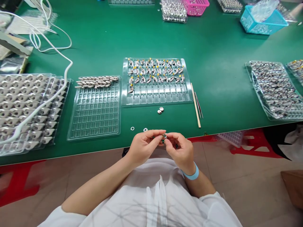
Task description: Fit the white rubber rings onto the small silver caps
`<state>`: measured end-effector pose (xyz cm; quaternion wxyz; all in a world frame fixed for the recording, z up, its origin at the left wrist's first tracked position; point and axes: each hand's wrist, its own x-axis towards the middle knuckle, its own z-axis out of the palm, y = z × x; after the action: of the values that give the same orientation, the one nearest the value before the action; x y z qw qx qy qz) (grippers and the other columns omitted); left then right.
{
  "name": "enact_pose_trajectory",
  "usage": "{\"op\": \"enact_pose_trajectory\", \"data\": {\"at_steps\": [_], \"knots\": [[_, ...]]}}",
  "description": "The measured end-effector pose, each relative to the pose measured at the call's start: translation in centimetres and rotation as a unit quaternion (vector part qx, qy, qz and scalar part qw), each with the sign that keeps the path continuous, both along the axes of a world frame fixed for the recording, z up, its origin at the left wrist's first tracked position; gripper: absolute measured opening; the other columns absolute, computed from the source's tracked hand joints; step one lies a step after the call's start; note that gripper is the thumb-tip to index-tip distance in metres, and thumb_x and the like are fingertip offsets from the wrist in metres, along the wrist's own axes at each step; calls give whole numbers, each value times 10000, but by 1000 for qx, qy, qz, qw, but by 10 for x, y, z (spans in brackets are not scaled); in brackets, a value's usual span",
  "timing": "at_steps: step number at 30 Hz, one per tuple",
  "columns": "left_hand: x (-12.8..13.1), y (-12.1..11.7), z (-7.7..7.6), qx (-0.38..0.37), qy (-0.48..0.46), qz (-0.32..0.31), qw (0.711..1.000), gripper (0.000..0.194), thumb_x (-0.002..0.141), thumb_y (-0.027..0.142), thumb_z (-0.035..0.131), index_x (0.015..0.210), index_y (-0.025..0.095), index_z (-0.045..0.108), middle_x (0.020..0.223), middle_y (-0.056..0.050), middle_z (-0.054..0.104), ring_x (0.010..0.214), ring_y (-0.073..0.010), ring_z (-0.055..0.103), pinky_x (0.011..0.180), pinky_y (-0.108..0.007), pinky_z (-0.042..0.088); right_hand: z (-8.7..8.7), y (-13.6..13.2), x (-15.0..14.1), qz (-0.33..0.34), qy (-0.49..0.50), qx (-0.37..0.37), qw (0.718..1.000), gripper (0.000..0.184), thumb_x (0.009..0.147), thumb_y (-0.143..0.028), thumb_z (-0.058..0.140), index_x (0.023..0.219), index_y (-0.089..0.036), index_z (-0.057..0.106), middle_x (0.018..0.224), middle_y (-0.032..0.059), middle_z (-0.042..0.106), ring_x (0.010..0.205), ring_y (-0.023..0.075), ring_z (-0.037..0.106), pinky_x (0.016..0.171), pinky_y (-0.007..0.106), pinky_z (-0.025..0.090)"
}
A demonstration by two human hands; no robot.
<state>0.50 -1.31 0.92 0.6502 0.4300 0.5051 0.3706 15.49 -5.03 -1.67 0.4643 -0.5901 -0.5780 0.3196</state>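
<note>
My left hand (143,146) and my right hand (181,149) meet at the table's near edge, both pinched on one small metal part (164,136) between the fingertips. Two small rings (132,128) lie on the green mat just beyond my left hand. Two round metal caps (160,110) sit a little farther out. Behind them a clear tray (156,96) holds rows of small grey parts with yellow tips in its far half. A second clear tray (94,110) to its left carries one row of grey parts along its far edge.
A wooden stick (195,108) and tweezers (199,105) lie right of the middle tray. Stacked trays of grey parts (28,107) fill the left, crossed by a white cable (59,53). More filled trays (276,90) sit right. Pink (196,6) and blue baskets (262,22) stand far back.
</note>
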Motion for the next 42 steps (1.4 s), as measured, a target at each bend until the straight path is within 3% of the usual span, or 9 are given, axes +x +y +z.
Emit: {"op": "enact_pose_trajectory", "data": {"at_steps": [6, 12, 15, 19, 24, 28, 33, 37, 42], "knots": [[1, -2, -5, 12, 7, 13, 1000, 150, 749, 213, 698, 856, 133, 766, 781, -35, 754, 700, -155, 718, 646, -244, 649, -2, 0, 0, 12, -10, 8, 1000, 129, 827, -177, 632, 952, -201, 649, 773, 4, 721, 577, 98, 637, 501, 189, 521], [4, -3, -11, 30, 11, 29, 999, 149, 758, 204, 687, 865, 133, 762, 821, -45, 764, 710, -159, 730, 648, -237, 648, -12, 2, 2, 47, -136, 145, 979, 228, 856, -148, 603, 1075, -212, 598, 869, 44, 711, 647, 125, 648, 599, 251, 564], [4, -2, -9, 32, 11, 27, 999, 185, 774, 233, 688, 909, 132, 765, 881, -61, 770, 748, -175, 741, 673, -248, 652, -14, 4, 3, 56, -143, 183, 971, 295, 859, -119, 598, 1138, -213, 575, 916, 63, 712, 725, 149, 666, 647, 281, 578], [2, -4, -10, 37, 14, 4, 999, 241, 808, 269, 671, 985, 133, 760, 945, -86, 763, 820, -210, 742, 743, -320, 656, -7, 3, 3, 42, -86, 130, 987, 243, 886, -140, 577, 1113, -220, 613, 941, 62, 711, 796, 159, 679, 650, 274, 577], [-5, -6, -17, 119, 48, -52, 990, 271, 870, 266, 623, 1099, 172, 733, 985, -82, 756, 853, -213, 732, 756, -339, 643, 1, 1, 6, 36, 1, 13, 999, 181, 903, -204, 578, 1060, -215, 667, 909, 43, 712, 708, 130, 654, 605, 242, 553], [-10, -3, -19, 210, 118, -76, 968, 242, 874, 232, 645, 1097, 194, 732, 933, -59, 771, 798, -177, 725, 766, -291, 608, 2, 1, 9, 42, 98, -73, 992, 169, 907, -284, 593, 1030, -217, 688, 867, 33, 714, 581, 98, 610, 500, 207, 514], [-11, 2, -19, 313, 160, -56, 934, 180, 864, 222, 673, 1024, 214, 753, 825, -49, 757, 723, -153, 690, 686, -255, 568, 2, 2, 9, 40, 171, -111, 978, 195, 889, -340, 622, 1000, -203, 704, 804, 27, 710, 509, 75, 552, 455, 192, 488], [-10, 2, -21, 312, 155, -37, 937, 138, 862, 243, 677, 963, 216, 766, 1010, -89, 757, 920, -206, 714, 802, -302, 581, 3, 3, 8, 41, 185, -113, 975, 203, 882, -354, 627, 983, -198, 708, 781, 28, 709, 509, 80, 554, 449, 196, 489], [-9, -2, -19, 264, 144, -45, 953, 169, 864, 259, 674, 1007, 206, 745, 855, -47, 783, 756, -171, 733, 733, -257, 595, 2, 3, 10, 55, 214, -126, 967, 207, 887, -348, 624, 1002, -194, 702, 761, 24, 706, 515, 87, 565, 472, 213, 498]]}}
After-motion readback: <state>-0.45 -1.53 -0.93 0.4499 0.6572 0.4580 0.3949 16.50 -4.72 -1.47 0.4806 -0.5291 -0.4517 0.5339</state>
